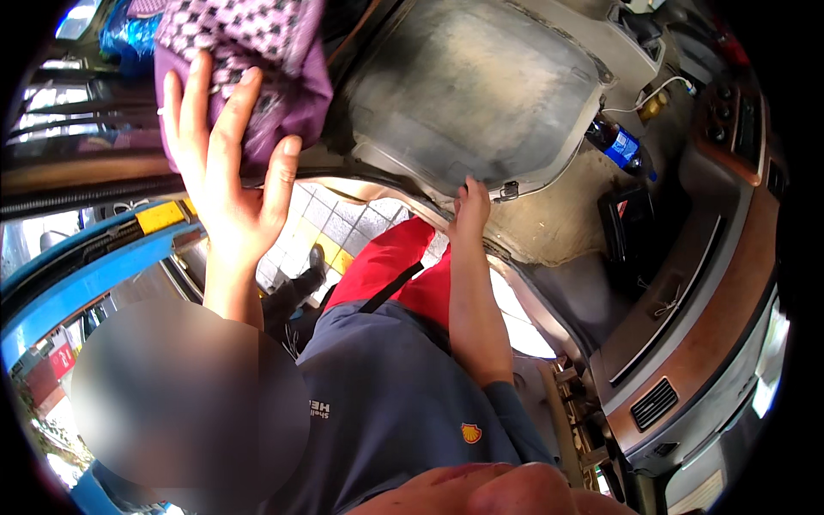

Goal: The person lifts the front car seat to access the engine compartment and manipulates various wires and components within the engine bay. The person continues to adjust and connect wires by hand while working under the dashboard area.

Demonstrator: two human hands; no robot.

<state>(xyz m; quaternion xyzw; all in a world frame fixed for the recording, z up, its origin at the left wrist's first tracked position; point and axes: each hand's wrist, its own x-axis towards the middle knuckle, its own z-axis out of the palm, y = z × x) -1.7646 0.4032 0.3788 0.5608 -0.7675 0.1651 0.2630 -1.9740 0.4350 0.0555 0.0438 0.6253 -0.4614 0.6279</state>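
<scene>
My left hand (225, 172) is spread, thumb apart, with its fingers against a purple fabric-covered piece (287, 107) that has a black-and-pale check pattern. It looks like a seat part, but its far end is cut off. My right hand (470, 213) is at the near edge of a dusty grey cover panel (481, 94), with its fingers curled close together. Whether they grip the rim or something small is hidden. A small dark metal latch (508, 190) sits on the panel's edge, just right of that hand.
A bottle with a blue label (622, 148) lies right of the panel, near a white cable (639, 105) and a black box-like object (625, 219). The wood-trimmed dashboard (738, 283) curves along the right. A blue door edge (94, 287) is at left; tiled ground (313, 210) shows below the sill.
</scene>
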